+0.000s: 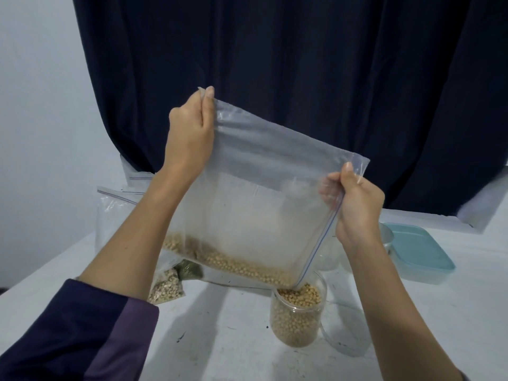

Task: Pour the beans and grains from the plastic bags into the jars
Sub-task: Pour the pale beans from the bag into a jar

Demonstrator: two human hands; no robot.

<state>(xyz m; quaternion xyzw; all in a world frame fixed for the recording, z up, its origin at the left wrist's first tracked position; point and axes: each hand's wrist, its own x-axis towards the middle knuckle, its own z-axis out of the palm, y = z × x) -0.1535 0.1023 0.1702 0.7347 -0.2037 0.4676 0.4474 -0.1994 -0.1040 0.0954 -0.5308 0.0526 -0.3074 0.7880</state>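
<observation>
Pouring step, frame centre. The left hand [189, 133] pinches the bag [255, 215] by its raised corner; the right hand [357, 204] pinches the zip edge. Beans [233, 264] funnel through the low corner into the jar [298, 314] (nearly full), so the tilt should be eased to avoid overflow.

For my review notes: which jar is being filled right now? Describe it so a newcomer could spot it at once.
Start at the white table in front of the dark curtain and follow the tilted plastic bag to its lowest corner. Under it stands the clear jar. It alone is nearly full of tan round beans; the glassware behind looks empty.
</observation>
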